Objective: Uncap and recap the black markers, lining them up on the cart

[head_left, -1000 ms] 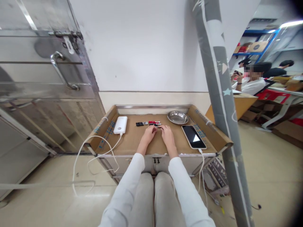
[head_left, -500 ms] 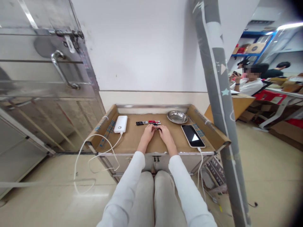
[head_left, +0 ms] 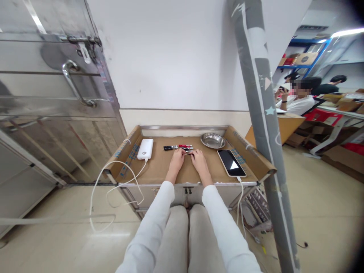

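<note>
My left hand (head_left: 176, 158) and my right hand (head_left: 199, 159) face each other over the cardboard-lined tabletop, fingertips almost meeting. Between them they pinch a slim pen-like piece (head_left: 188, 153), mostly covered by the fingers. Just beyond the fingertips lie a black pen (head_left: 170, 148) and a red pen (head_left: 185, 146), both with silvery parts. Another dark pen lies partly behind my fingers, so its full length does not show.
A shallow metal bowl (head_left: 212, 140) stands at the back right. A phone (head_left: 231, 163) with a cable lies at right, a white power bank (head_left: 145, 149) with its cable at left. Raised cardboard sides border the table. A wrapped grey pole (head_left: 263, 113) leans at right; people sit beyond.
Both hands have shifted slightly, and a little more of the slim piece between the fingertips shows. The pens, bowl, phone and power bank stay in place.
</note>
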`<action>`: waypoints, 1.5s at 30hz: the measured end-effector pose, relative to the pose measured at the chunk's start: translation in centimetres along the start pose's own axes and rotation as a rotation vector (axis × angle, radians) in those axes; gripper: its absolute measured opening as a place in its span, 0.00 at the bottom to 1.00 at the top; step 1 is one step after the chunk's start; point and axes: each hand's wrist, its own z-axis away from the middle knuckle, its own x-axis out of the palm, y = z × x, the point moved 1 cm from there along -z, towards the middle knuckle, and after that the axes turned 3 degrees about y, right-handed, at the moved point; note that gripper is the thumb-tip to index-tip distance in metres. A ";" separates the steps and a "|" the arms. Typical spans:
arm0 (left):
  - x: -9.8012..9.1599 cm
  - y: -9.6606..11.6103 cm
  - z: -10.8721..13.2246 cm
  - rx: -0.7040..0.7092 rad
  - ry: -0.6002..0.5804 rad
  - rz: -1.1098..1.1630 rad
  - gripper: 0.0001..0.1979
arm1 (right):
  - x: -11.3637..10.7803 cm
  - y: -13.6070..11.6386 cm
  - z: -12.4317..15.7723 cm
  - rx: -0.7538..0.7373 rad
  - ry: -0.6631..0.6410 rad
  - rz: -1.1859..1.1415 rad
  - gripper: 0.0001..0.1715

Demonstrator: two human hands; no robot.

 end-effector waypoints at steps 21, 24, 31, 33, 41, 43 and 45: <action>-0.5 0.5 0.2 -0.049 -0.025 0.005 0.07 | -0.5 -0.4 -0.1 -0.071 -0.049 -0.226 0.16; -0.3 0.4 0.1 -0.044 -0.046 0.004 0.07 | -0.5 -0.4 -0.2 -0.066 -0.053 -0.220 0.16; 0.0 0.2 -0.1 -0.046 -0.043 -0.059 0.06 | -0.7 -0.6 -0.1 0.016 0.032 -0.068 0.16; 0.1 0.3 -0.1 -0.046 -0.027 -0.088 0.05 | -0.7 -0.7 -0.2 0.026 0.041 -0.060 0.16; 0.0 0.6 0.1 -0.039 0.009 -0.142 0.04 | -0.7 -0.7 -0.2 0.014 -0.016 -0.118 0.17; -0.1 0.6 0.3 -0.033 -0.006 -0.147 0.04 | -0.7 -0.6 -0.2 0.011 -0.016 -0.125 0.17; -0.2 0.6 0.4 -0.026 -0.022 -0.150 0.04 | -0.6 -0.6 -0.1 0.005 -0.016 -0.129 0.17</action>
